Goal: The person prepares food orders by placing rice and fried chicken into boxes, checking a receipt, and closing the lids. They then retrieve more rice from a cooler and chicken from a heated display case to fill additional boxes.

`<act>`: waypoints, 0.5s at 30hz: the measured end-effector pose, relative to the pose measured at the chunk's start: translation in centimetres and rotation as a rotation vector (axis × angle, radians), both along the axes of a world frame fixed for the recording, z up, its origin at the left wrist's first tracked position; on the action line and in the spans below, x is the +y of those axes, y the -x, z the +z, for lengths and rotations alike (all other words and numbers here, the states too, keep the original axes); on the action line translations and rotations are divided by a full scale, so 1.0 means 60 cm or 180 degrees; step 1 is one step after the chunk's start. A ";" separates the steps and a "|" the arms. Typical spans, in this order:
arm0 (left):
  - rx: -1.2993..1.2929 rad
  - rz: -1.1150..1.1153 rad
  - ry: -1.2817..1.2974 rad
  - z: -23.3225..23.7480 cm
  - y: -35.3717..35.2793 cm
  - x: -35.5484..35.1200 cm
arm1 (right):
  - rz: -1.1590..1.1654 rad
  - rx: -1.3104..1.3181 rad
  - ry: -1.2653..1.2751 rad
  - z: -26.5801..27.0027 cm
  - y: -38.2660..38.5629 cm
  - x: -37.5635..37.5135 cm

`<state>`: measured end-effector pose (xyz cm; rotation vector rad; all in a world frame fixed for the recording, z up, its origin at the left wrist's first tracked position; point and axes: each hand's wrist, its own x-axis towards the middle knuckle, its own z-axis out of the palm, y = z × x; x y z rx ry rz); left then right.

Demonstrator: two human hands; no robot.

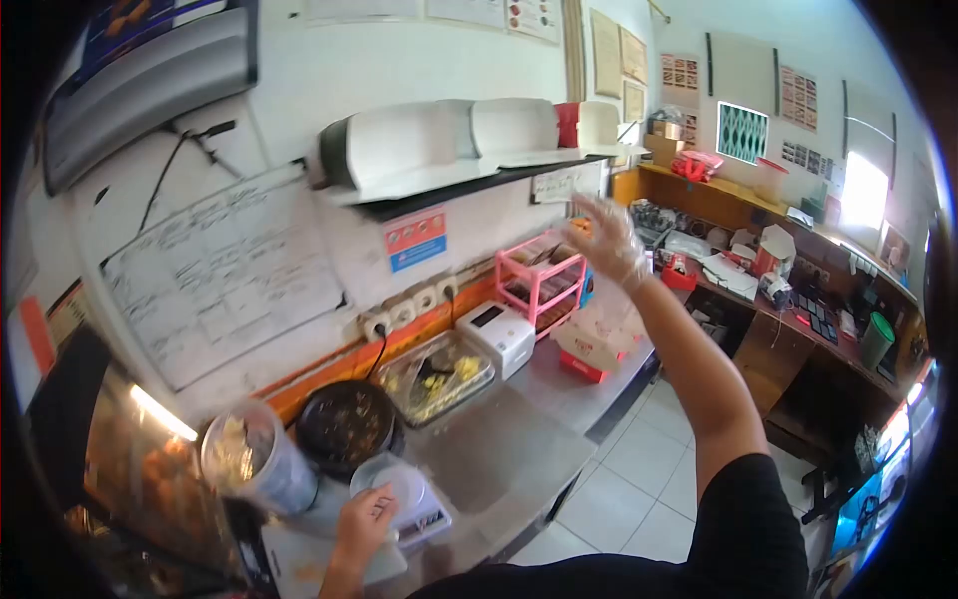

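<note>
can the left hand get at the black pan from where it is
Probably yes: the pan looks uncovered and lies just beyond the left hand. The clear bowl stands close by, so the hand may have to skirt its rim.

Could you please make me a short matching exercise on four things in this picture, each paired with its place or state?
Things:
1. Round black pan
2. Clear-gloved right hand
3. Pink tiered plastic rack
4. Round clear plastic bowl

Places and states:
A. Raised, with fingers apart
B. At the flat white scale, by the left hand
C. Between the tall translucent bucket and the clear rectangular tray
D. Just beyond the white box-shaped appliance

Pairs: 1-C, 2-A, 3-D, 4-B
</note>
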<state>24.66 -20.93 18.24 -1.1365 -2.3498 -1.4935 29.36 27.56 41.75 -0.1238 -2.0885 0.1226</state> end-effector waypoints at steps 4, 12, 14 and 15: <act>-0.0310 -0.0091 0.0205 0.048 0.078 0.100 | -0.0873 -0.0057 -0.0604 0.095 0.033 0.211; 0.0541 -0.0591 0.0412 0.135 0.117 0.378 | -0.0930 -0.1306 -0.0284 0.157 0.092 0.547; 0.0736 -0.0459 0.0477 0.155 0.101 0.431 | 0.0077 -0.1374 0.0229 0.147 0.145 0.667; 0.0935 -0.0375 0.0547 0.164 0.094 0.459 | 0.0654 -0.1258 0.0764 0.143 0.172 0.724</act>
